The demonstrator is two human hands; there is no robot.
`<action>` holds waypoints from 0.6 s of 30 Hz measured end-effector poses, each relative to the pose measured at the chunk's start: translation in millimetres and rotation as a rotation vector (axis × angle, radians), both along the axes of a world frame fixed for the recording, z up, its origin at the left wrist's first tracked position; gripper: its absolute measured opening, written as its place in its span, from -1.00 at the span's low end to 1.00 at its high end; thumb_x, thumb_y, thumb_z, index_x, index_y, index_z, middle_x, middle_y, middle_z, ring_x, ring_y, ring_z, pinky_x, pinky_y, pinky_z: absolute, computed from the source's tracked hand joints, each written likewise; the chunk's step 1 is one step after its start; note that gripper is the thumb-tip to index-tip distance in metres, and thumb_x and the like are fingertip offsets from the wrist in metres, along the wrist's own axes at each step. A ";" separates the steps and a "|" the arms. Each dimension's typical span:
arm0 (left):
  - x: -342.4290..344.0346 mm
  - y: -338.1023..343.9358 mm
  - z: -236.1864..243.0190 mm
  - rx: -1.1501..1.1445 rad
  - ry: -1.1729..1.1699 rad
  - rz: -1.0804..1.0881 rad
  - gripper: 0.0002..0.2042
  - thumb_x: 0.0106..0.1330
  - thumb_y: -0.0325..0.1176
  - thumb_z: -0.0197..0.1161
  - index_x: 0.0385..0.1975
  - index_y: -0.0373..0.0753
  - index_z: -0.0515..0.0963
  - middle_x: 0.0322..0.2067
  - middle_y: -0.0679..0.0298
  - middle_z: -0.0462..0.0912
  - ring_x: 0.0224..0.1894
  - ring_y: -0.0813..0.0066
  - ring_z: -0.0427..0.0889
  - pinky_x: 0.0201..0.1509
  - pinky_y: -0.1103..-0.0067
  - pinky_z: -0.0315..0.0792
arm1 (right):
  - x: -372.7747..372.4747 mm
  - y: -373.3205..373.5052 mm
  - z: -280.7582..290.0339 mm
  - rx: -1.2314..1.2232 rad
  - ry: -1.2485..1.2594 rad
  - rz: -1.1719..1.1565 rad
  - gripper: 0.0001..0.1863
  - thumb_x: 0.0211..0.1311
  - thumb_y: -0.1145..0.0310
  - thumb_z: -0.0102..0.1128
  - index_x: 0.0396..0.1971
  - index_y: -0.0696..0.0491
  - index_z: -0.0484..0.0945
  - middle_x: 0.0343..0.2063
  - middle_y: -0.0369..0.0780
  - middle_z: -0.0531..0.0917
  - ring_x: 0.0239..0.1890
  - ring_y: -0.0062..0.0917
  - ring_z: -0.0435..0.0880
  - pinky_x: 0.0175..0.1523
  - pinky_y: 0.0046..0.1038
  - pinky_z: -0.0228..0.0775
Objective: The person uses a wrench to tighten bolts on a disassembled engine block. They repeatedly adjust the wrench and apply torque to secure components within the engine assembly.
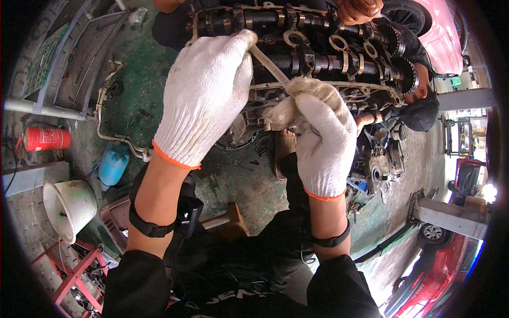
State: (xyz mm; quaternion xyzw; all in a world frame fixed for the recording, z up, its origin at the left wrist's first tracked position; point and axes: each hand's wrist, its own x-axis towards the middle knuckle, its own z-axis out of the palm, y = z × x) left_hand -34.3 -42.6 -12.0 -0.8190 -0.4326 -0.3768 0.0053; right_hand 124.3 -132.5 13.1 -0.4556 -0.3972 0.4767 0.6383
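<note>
My left hand [209, 98], in a white knit glove, is closed on one end of a slim, flat metal bar like a wrench handle [271, 67]. Its other end runs into the closed fingers of my right hand [324, 132], whose glove is smudged grey at the fingertips. Both ends of the bar are hidden by the gloves. The bar slants over the near edge of an engine's open top [323, 64], where two dark camshafts lie side by side. Toothed sprockets [407, 76] sit at the camshafts' right ends.
A co-worker's bare hand [359, 10] rests at the engine's far right; another person in a black cap [421, 114] bends beside it. Metal engine parts [379, 164] lie on the right floor. On the left are a fire extinguisher [47, 139], a blue jug [113, 164] and a white bucket [71, 209].
</note>
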 end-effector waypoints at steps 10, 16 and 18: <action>1.2 -0.6 0.7 -0.030 0.027 0.032 -0.76 0.40 -0.36 0.18 -0.02 -0.24 0.63 -0.25 0.12 0.72 -0.14 0.14 0.67 0.05 0.30 0.54 | 6.7 6.4 -7.4 -0.039 0.207 -0.019 -0.76 0.37 0.45 0.09 -0.13 0.29 0.61 -0.44 -0.14 0.72 -0.43 -0.53 0.68 -0.20 -0.55 0.50; -2.5 1.8 -2.8 -0.022 0.015 0.015 -0.73 0.34 -0.38 0.20 0.01 -0.22 0.63 -0.24 0.15 0.72 -0.14 0.17 0.67 0.07 0.32 0.53 | -7.2 0.5 -2.0 -0.148 -0.031 0.340 -0.83 0.33 0.61 0.06 -0.15 0.25 0.58 -0.40 -0.14 0.72 -0.41 -0.50 0.72 -0.20 -0.50 0.60; -3.9 3.3 -3.5 -0.039 0.017 0.016 -0.72 0.31 -0.39 0.22 0.01 -0.19 0.64 -0.23 0.17 0.72 -0.14 0.18 0.67 0.07 0.33 0.54 | -16.3 -2.4 -2.7 -0.206 0.005 0.419 -0.83 0.30 0.61 0.18 -0.13 0.21 0.59 -0.36 -0.17 0.74 -0.36 -0.57 0.72 -0.20 -0.57 0.56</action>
